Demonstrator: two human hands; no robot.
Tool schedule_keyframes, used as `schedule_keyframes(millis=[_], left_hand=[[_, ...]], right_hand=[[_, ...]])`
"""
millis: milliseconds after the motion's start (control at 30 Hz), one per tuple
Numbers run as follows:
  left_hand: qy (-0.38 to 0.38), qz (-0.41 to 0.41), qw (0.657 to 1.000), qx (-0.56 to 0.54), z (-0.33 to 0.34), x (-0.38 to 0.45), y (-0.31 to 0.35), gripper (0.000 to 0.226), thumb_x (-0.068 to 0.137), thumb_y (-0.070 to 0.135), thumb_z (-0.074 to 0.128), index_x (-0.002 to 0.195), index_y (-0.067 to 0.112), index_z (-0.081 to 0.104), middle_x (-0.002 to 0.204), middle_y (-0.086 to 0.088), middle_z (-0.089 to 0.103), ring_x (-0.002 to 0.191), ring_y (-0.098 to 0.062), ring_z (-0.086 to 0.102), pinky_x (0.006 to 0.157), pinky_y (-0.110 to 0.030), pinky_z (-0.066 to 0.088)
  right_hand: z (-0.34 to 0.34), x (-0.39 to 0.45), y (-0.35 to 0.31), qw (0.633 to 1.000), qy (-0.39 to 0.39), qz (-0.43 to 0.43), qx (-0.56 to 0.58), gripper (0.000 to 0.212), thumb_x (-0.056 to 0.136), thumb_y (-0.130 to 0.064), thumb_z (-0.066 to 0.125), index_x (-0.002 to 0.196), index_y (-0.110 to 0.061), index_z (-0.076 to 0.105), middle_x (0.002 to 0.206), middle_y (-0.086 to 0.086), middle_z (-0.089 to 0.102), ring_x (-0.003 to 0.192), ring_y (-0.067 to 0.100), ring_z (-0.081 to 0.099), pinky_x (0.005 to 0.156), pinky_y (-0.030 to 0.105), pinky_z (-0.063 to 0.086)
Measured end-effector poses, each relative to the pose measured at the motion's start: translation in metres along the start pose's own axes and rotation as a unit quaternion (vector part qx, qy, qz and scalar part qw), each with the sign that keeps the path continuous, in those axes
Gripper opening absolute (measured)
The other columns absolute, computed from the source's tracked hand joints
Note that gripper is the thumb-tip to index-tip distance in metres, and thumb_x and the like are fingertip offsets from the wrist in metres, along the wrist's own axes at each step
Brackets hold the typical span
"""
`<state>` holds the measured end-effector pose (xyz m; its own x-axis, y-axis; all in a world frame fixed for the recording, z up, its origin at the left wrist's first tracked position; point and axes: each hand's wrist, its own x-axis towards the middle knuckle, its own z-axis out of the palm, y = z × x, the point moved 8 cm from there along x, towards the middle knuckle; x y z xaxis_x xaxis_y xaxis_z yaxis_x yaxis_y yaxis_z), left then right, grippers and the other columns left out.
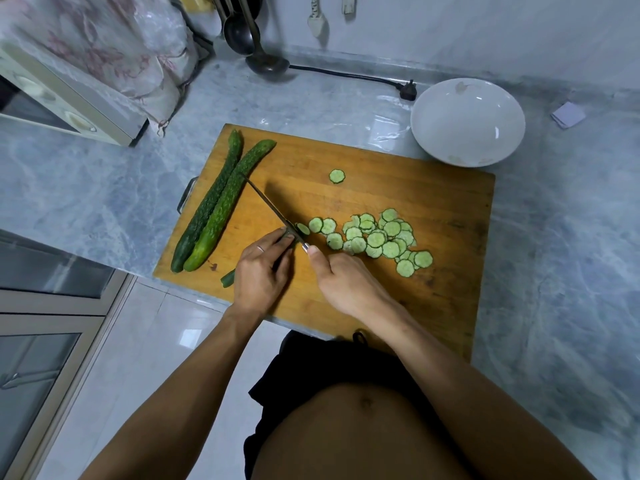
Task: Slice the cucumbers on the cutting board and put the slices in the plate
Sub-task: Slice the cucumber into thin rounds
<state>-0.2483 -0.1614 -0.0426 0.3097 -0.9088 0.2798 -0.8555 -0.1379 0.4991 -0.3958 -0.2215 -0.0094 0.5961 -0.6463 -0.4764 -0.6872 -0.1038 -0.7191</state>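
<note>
Slicing is under way, down to the last stub of the first cucumber.

The left hand [261,268] pinches the cucumber stub [289,237]; the right hand's [341,284] grip is curled round the knife [273,211] handle. Slices [375,239] lie mid-board, two whole cucumbers [214,206] along the cutting board's [381,188] left edge. The plate [467,121] stands unfilled at its far right corner. Next, likely another cucumber; open board lies between.
</note>
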Motion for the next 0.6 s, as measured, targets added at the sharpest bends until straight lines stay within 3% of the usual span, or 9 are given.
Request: schedule_keyframes(millis=[133, 333, 600], left_hand=[[0.013, 0.001, 1.0, 0.005, 0.002, 0.0, -0.002, 0.028, 0.093, 0.014, 0.062, 0.118, 0.006, 0.072, 0.125, -0.012, 0.067, 0.109, -0.029, 0.065, 0.089, -0.042, 0.054], [0.045, 0.029, 0.998, 0.024, 0.0, -0.002, 0.005, 0.024, 0.092, 0.013, 0.062, 0.11, 0.003, 0.074, 0.121, -0.013, 0.069, 0.108, -0.03, 0.065, 0.086, -0.038, 0.052], [0.029, 0.008, 0.999, 0.022, 0.011, -0.005, -0.008, 0.022, 0.095, 0.018, 0.062, 0.106, 0.004, 0.074, 0.119, -0.013, 0.069, 0.11, -0.031, 0.065, 0.085, -0.045, 0.053]], right_hand=[[-0.001, -0.007, -0.001, 1.0, -0.008, -0.001, -0.002, 0.066, 0.104, -0.056, 0.024, 0.057, -0.014, 0.043, 0.055, 0.0, 0.047, 0.048, 0.019, 0.044, 0.047, 0.031, 0.029], [0.0, -0.026, -0.002, 1.0, -0.015, -0.009, -0.004, 0.063, 0.104, -0.057, 0.022, 0.059, -0.018, 0.042, 0.057, -0.001, 0.047, 0.049, 0.018, 0.046, 0.051, 0.032, 0.035], [0.003, -0.031, -0.003, 1.0, -0.005, -0.016, -0.016, 0.062, 0.103, -0.058, 0.022, 0.062, -0.017, 0.045, 0.062, 0.001, 0.051, 0.051, 0.017, 0.049, 0.049, 0.029, 0.032]])
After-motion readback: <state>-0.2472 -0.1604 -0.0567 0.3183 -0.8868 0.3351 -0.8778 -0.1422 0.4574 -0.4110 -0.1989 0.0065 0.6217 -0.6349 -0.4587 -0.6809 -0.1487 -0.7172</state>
